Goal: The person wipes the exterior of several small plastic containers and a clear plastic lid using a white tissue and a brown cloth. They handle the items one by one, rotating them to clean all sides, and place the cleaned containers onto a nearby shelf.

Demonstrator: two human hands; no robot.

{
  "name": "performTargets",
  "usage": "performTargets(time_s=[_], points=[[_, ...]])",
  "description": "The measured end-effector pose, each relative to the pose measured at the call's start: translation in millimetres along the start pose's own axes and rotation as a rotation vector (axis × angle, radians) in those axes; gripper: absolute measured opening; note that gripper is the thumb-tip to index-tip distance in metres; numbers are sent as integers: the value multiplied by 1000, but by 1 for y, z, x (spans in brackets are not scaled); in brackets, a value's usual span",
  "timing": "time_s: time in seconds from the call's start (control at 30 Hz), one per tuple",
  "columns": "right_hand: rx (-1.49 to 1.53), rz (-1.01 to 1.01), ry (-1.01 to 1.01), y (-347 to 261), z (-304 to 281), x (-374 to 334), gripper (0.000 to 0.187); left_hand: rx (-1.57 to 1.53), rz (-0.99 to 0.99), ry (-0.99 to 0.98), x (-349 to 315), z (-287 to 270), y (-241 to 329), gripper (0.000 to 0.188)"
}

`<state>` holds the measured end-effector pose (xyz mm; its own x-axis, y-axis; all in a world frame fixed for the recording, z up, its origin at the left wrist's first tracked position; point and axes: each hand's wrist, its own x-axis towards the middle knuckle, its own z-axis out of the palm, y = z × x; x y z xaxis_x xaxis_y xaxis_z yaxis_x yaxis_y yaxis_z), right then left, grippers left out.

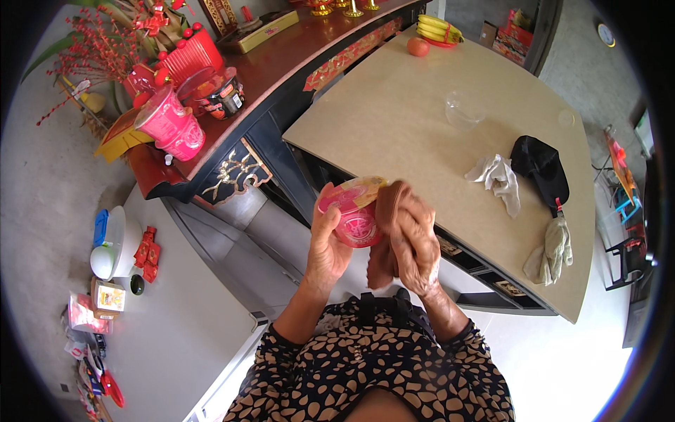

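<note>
The left hand (325, 246) grips a pink cup (354, 214) while the right hand (415, 243) presses a brown cloth (385, 239) against it, apparently mid-wipe; turning the cup seems next.

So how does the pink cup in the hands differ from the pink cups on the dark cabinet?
The held pink cup is tipped sideways, gripped by the left hand, with the right hand pressing a brown cloth to it. The cabinet cups stand stacked and untouched. They share a pink colour.

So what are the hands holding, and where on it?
The left hand grips a pink cup by its side wall; the right hand holds a brown cloth bunched against the cup.
</note>
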<state>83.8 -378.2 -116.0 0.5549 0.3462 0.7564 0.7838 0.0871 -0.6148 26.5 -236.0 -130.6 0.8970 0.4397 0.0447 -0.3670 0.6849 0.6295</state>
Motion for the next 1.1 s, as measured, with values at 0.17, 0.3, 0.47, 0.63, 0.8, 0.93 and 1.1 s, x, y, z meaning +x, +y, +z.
performTargets(time_s=[0.17, 0.3, 0.47, 0.63, 0.8, 0.93, 1.1], points=[[-134, 3, 89, 22, 18, 6, 38, -131, -156, -112, 6, 4, 8, 60], [-17, 40, 67, 27, 13, 15, 38, -149, -255, 6, 6, 7, 15, 59], [34, 105, 58, 32, 16, 19, 38, -180, -347, -96, 4, 10, 18, 59], [18, 77, 112, 31, 25, 10, 36, -269, -250, -40, 2, 9, 9, 58], [-85, -37, 112, 23, 39, -10, 40, -275, -177, 14, 0, 11, 3, 50], [-238, -170, -8, 13, 45, -31, 33, -335, -188, 29, 1, -4, 2, 49], [-162, -191, -143, 8, 35, -42, 30, -343, -281, 55, -4, -6, 6, 53]])
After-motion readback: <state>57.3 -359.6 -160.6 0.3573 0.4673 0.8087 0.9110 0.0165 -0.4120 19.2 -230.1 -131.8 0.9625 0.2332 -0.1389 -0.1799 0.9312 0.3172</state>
